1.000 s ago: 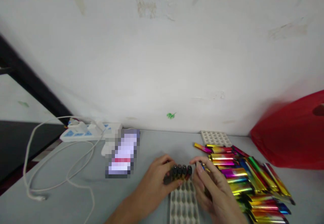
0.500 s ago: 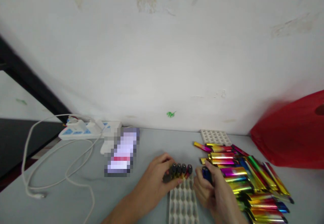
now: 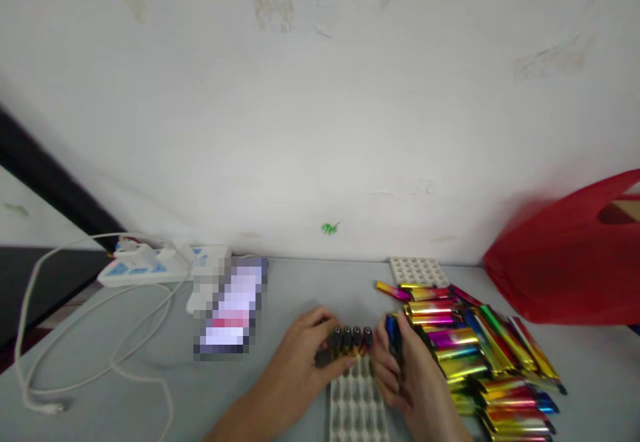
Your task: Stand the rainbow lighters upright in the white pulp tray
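Observation:
My left hand (image 3: 305,362) is closed round the left side of a row of black-topped tubes (image 3: 353,341), which stand at the far end of a pale tray with rows of hollows (image 3: 357,405). Just right of them, my right hand (image 3: 405,375) grips a dark blue shiny tube (image 3: 393,335), held nearly upright above the tray's right edge. Its lower part is hidden by my fingers. Beside my right hand lies a pile of shiny coloured tubes (image 3: 455,339) in gold, red, purple, blue and green.
A second pale tray (image 3: 419,272) lies near the wall behind the pile. A red bag (image 3: 555,272) stands at the right. On the left are a blurred-out phone (image 3: 235,305), a power strip (image 3: 145,265) with plugs and a looping white cable (image 3: 95,385).
My right hand has turned the blue tube, so more of its side shows. The left hand keeps its hold on the row. The whole view has shifted slightly.

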The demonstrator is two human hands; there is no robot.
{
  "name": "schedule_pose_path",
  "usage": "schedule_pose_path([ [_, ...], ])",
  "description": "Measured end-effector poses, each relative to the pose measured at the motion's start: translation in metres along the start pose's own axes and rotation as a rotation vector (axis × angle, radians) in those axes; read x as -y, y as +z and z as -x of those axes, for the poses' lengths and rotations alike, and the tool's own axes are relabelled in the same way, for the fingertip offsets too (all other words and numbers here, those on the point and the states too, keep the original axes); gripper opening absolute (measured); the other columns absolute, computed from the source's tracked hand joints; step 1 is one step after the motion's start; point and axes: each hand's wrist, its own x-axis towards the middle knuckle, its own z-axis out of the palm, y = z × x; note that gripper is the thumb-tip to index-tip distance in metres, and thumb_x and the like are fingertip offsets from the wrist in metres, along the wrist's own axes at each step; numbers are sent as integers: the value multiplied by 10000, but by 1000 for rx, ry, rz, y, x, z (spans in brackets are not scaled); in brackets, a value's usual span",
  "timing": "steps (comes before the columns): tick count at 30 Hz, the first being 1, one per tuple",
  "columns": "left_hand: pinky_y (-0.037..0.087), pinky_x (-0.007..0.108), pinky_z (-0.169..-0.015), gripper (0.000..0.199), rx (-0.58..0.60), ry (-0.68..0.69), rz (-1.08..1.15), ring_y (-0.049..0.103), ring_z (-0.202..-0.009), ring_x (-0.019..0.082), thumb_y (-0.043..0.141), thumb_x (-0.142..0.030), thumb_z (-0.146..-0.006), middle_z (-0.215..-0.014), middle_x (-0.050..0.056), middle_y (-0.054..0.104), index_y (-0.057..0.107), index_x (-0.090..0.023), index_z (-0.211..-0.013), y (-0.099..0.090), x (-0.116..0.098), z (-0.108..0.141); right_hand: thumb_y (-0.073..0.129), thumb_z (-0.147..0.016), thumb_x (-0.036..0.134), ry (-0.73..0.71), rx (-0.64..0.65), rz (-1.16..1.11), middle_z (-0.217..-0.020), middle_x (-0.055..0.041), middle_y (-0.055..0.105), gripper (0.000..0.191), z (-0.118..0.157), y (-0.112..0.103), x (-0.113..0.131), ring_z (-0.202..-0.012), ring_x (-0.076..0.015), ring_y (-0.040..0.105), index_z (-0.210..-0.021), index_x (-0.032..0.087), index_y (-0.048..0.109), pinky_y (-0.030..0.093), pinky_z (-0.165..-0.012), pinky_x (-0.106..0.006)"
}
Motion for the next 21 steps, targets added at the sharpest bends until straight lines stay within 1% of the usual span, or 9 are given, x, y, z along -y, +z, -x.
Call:
schedule_pose_path([
  [3,487,327,-920,129,8,7,5,681,-1071,258,872,-219,-922,-1119,42,716,768,-212,-1000,-1,0,1,786,-845,832,-133,-2,16,-631,70,464,628,3,6,-1,-466,-77,272,-853,222,638,187,-359,-174],
  [5,488,329,-932,127,3,23,6,682,-1073,259,864,-240,-935,-1115,40,718,768,-220,-1016,-1,0,1,783,-872,803,-175,18,8,-666,52,501,599,4,7,0,-491,-85,306,-877,216,664,219,-367,-177],
  [7,491,332,-928,110,5,32,9,682,-1060,259,855,-257,-945,-1107,44,720,765,-219,-997,-1,0,0,817,-857,779,-143,35,-17,-651,55,484,584,3,6,1,-500,-84,283,-879,213,676,214,-379,-175],
  [11,496,338,-927,101,4,30,23,679,-1059,264,845,-265,-948,-1098,55,722,764,-209,-970,-2,0,-1,841,-830,771,-82,19,-95,-588,79,377,600,2,0,1,-511,-74,186,-824,194,677,132,-408,-170],
  [13,499,336,-914,97,8,28,26,680,-1043,261,837,-273,-949,-1085,53,721,766,-210,-965,-3,-2,-1,834,-853,749,-64,27,-103,-605,70,399,574,5,-1,2,-521,-78,195,-860,189,708,128,-418,-177],
  [15,502,336,-907,83,11,25,31,681,-1038,261,827,-270,-946,-1088,56,725,771,-211,-960,-3,-3,-1,812,-901,711,-79,57,-89,-658,45,467,529,8,0,4,-537,-85,251,-891,188,730,179,-434,-185],
  [18,503,340,-912,75,17,15,35,682,-1055,268,827,-266,-939,-1106,61,729,787,-215,-977,-4,-6,0,753,-975,669,-154,101,-66,-771,6,545,499,11,6,10,-596,-104,365,-860,185,723,297,-486,-209],
  [20,502,341,-901,82,26,2,32,683,-1047,267,827,-274,-941,-1104,58,729,797,-219,-994,-5,-7,0,758,-977,656,-186,91,-48,-807,-3,566,480,11,9,12,-630,-116,413,-875,187,726,330,-508,-218],
  [21,500,342,-902,86,29,-1,29,683,-1046,267,828,-277,-941,-1103,57,729,801,-222,-1001,-6,-8,0,777,-958,665,-193,70,-38,-800,-3,571,482,9,10,12,-631,-120,424,-893,190,732,321,-501,-217],
])
